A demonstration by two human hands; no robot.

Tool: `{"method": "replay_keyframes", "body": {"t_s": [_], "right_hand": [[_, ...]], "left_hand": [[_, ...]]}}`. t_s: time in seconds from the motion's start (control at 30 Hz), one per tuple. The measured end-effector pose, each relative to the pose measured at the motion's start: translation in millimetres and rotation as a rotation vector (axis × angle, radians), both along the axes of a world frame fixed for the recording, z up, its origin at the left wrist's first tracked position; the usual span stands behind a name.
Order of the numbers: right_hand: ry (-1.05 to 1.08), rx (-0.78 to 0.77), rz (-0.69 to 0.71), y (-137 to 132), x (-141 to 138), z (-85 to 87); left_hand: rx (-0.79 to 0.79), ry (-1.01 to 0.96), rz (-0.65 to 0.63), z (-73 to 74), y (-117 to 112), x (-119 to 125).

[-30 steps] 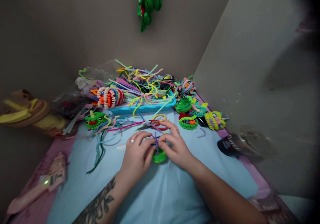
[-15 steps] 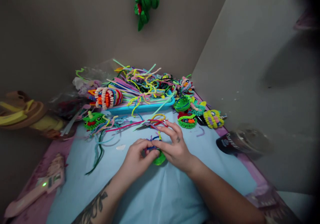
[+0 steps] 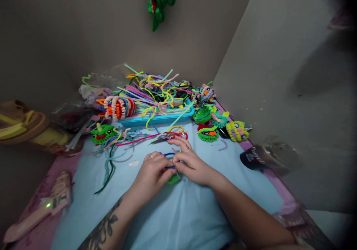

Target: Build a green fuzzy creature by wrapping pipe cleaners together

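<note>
Both hands meet over a small green pipe-cleaner piece with blue and purple stems on it, low above the blue cloth. My left hand is closed, its thumb and fingers pinching the piece from the left. From the right, my right hand pinches a blue pipe cleaner between thumb and forefinger; its other fingers stretch forward. Much of the piece is hidden behind the fingers. Just beyond the right fingertips lie scissors and a long pink pipe cleaner.
A blue tray heaped with pipe cleaners stands at the back. Finished pipe-cleaner heads lie around it, including a green one and a yellow one. A coffee cup is at right, a pink glue gun at left.
My right hand's fingers have drawn in and down, closing nearer to my left fingertips on the blue pipe cleaner. The green piece is a little more covered. The whole view has shifted slightly.
</note>
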State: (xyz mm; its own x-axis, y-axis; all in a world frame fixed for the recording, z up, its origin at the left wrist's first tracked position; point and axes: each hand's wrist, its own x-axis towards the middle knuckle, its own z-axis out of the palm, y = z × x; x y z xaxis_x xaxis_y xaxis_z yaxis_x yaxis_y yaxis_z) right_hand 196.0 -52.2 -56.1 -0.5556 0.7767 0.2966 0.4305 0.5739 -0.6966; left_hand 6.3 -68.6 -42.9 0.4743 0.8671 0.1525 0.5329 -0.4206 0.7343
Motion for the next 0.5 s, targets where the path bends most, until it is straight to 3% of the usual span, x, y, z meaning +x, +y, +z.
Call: {"method": "replay_keyframes", "body": {"t_s": [0.1,0.23,0.33,0.4,0.5], "right_hand": [[0.062,-0.084,0.016,0,0,2.2],[0.258,-0.045,-0.097,4,8,2.6],[0.327,0.075,-0.419,19,28,-0.9],[0.218,0.18,-0.729,35,50,-5.1],[0.035,0.223,-1.049,66,88,-12.7]], "left_hand": [[-0.173,-0.098,0.006,3.6,0,0],[-0.312,-0.148,0.127,7.8,1,0],[-0.332,-0.14,0.163,10.0,1,1],[-0.325,-0.129,0.17,11.0,1,2],[-0.292,-0.118,0.175,11.7,1,2]]}}
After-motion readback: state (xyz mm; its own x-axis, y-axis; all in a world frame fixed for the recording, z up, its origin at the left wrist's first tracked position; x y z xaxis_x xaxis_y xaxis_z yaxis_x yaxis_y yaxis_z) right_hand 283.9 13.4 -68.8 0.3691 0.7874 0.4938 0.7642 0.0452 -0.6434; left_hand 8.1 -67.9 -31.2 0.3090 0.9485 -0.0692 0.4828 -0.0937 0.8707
